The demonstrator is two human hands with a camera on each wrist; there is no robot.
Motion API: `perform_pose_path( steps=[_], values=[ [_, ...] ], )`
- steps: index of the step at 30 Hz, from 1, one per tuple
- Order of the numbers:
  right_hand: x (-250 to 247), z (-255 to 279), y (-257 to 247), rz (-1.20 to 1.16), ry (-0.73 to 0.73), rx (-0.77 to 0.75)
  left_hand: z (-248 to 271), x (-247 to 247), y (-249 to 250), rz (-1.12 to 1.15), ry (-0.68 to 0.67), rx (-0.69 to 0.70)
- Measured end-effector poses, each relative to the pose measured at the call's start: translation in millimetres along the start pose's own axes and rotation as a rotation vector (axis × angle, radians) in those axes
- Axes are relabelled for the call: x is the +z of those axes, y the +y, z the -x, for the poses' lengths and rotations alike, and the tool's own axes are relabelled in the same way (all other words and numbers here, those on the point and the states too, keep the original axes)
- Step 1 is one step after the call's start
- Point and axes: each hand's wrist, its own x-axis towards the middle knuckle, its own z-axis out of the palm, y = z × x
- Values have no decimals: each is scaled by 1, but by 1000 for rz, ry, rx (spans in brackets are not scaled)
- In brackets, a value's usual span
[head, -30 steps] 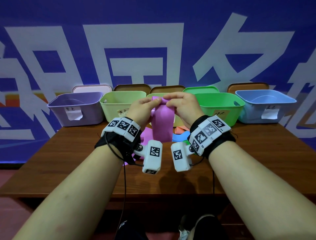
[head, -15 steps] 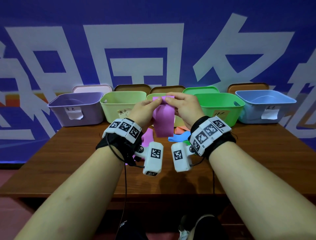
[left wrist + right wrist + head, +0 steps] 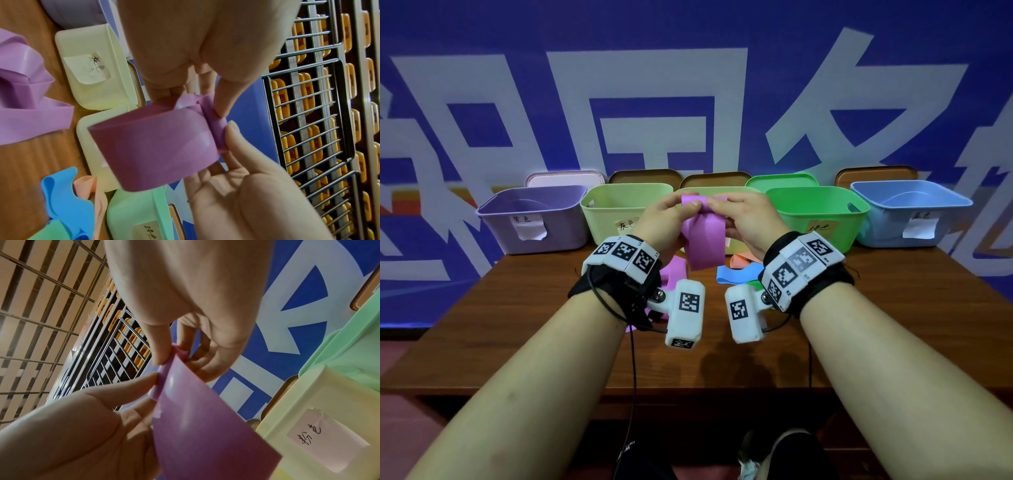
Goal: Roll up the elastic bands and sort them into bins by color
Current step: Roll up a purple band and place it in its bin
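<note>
A pink elastic band [image 3: 703,240] hangs in the air in front of the bins, its top edge rolled into a small coil [image 3: 216,129]. My left hand [image 3: 671,212] pinches the coil's left end between thumb and fingers. My right hand [image 3: 743,216] pinches the right end the same way. The left wrist view shows the band [image 3: 154,146] as an open loop below the coil. In the right wrist view the band [image 3: 205,426] hangs from my right hand [image 3: 176,353]. A purple bin [image 3: 530,219], pale green bin [image 3: 619,209], green bin [image 3: 822,212] and blue bin [image 3: 907,209] stand behind, and another pale bin [image 3: 722,190] is half hidden by my hands.
Loose bands lie on the wooden table [image 3: 551,325] under my hands: a pink one [image 3: 674,270], a blue one [image 3: 736,274], an orange one [image 3: 741,260] and a green one [image 3: 755,283]. Lids lean against the blue wall behind the bins.
The hanging part of the pink band has grown a little shorter as its top rolled up between my fingers. Both hands stayed in about the same place.
</note>
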Motion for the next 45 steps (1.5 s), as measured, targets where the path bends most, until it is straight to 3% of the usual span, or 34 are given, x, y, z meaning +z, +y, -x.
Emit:
perform_pose_path(
  steps=[5, 12, 15, 28, 33, 39, 45],
  values=[
    [-3, -1, -1, 5, 46, -63, 3, 3, 0, -65, 6, -90],
    [-2, 1, -2, -99, 23, 1, 1, 2, -1, 15, 13, -51],
    [-1, 1, 0, -30, -7, 67, 2, 1, 0, 16, -7, -42],
    [0, -1, 1, -17, 20, -37, 1, 1, 0, 24, 41, -70],
    [-1, 2, -2, -46, 6, 29, 1, 1, 0, 49, 43, -62],
    [0, -4, 4, 28, 88, -40, 4, 2, 1, 91, 31, -96],
    [1, -1, 3, 55, 69, -45, 7, 3, 3, 203, 26, -121]
  ],
)
